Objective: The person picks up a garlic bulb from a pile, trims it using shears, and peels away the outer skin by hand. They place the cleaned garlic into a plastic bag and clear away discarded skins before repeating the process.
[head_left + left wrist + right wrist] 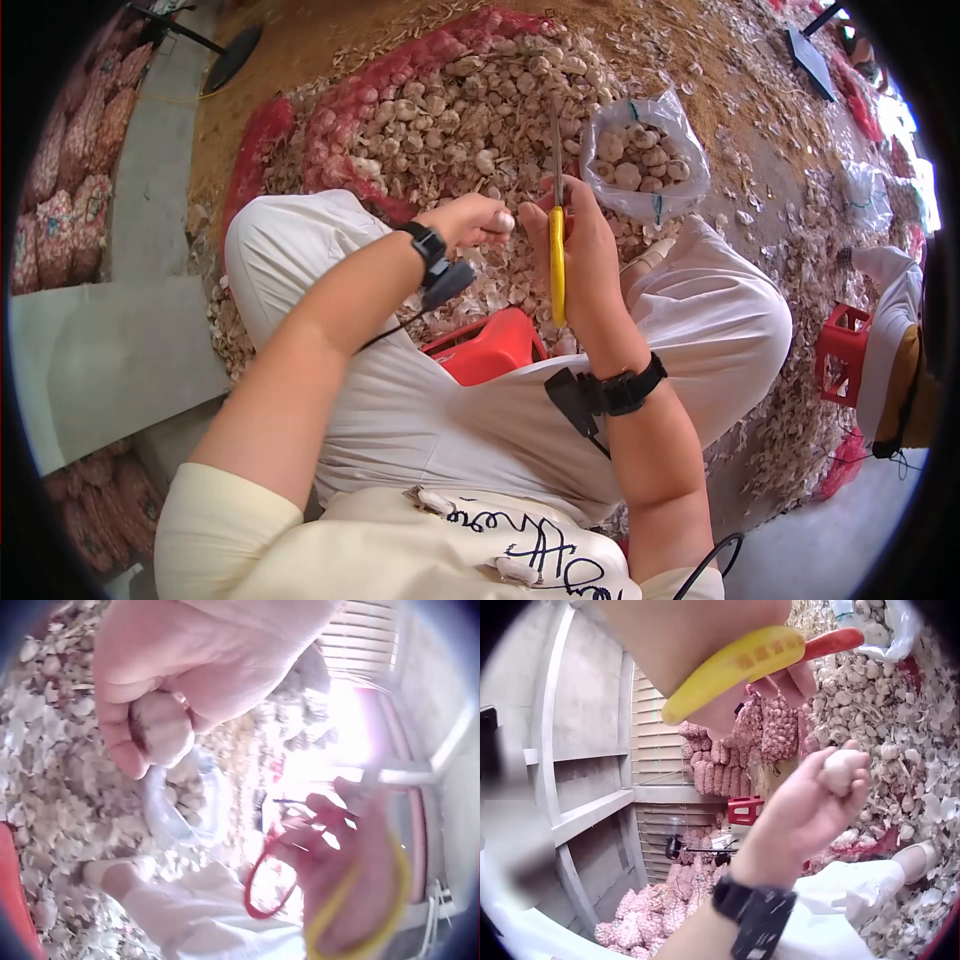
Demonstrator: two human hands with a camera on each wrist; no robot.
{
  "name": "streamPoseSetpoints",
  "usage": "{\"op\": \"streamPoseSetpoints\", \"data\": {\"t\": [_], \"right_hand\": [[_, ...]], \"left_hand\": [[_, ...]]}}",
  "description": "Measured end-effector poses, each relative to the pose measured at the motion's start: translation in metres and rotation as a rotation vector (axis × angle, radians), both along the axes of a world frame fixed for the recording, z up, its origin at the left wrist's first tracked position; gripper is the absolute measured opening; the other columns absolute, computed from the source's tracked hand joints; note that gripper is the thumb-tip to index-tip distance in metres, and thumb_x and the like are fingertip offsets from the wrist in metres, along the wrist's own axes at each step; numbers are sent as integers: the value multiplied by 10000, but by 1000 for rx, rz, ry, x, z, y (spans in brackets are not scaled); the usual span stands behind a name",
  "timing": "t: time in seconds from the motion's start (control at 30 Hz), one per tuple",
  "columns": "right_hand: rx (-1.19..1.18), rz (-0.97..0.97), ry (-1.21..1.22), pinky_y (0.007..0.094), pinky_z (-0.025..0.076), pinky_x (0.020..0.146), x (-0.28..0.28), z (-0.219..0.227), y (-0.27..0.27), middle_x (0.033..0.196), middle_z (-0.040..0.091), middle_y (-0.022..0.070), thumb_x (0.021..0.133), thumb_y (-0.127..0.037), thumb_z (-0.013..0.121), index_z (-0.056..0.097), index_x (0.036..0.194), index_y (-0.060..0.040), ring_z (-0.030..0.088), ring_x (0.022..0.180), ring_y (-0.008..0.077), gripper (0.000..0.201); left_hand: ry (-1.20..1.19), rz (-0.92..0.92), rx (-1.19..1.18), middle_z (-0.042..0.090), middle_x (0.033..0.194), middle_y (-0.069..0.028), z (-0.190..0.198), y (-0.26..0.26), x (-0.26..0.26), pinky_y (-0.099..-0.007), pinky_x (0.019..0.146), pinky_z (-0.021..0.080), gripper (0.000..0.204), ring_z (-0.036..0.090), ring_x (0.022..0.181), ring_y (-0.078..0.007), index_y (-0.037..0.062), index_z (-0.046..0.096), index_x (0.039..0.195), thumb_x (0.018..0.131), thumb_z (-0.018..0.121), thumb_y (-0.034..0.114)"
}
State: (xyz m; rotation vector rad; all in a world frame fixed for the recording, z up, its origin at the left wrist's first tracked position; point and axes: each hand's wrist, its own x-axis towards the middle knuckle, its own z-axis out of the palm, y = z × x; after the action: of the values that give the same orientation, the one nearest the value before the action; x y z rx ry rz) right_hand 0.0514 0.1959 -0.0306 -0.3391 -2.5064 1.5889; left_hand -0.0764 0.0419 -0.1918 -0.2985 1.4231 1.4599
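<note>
My left hand [468,220] pinches a whitish garlic bulb [161,729] between thumb and fingers, above the garlic pile [470,115]. In the right wrist view the bulb sits at the fingertips of that hand [810,810]. Just to its right, my right hand [590,245] grips a pair of scissors [557,265] with yellow and red handles. Their blades point forward, away from my body, and stand apart from the bulb. In the left wrist view the yellow and red handle loops show, blurred, around the right hand [337,862].
A clear plastic bag [695,190] of trimmed bulbs stands beyond my right hand. Red netting [335,125] borders the pile. A red stool [495,345] shows between my knees, and another red stool [842,350] is by a person at right. Garlic skins litter the floor.
</note>
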Motion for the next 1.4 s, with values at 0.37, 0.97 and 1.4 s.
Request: {"op": "streamPoseSetpoints", "data": {"t": [0.37, 0.97, 1.4], "right_hand": [[-499, -60, 30, 217, 468, 667, 10, 31, 18, 988, 578, 34, 922, -228, 595, 476, 1239, -14, 573, 739, 97, 401], [-749, -154, -321, 223, 452, 516, -16, 37, 25, 1084, 518, 120, 752, -638, 660, 387, 1295, 27, 555, 782, 147, 901], [-804, -94, -271, 283, 455, 792, -20, 31, 28, 1133, 514, 94, 833, -486, 672, 404, 1312, 8, 537, 909, 150, 738]], "left_hand": [[124, -38, 225, 612, 1111, -189, -31, 75, -20, -399, 855, 520, 534, 620, 1034, -280, -55, 429, 1282, 976, 441, 383], [1272, -605, -759, 367, 1447, -77, -94, -29, -114, -425, 1048, 366, 500, 353, 1312, -319, 98, 472, 1333, 851, 487, -33], [883, -398, -654, 607, 1029, -155, -58, 9, -157, -383, 751, 508, 476, 619, 917, -298, 25, 544, 1108, 754, 697, 303]]}}
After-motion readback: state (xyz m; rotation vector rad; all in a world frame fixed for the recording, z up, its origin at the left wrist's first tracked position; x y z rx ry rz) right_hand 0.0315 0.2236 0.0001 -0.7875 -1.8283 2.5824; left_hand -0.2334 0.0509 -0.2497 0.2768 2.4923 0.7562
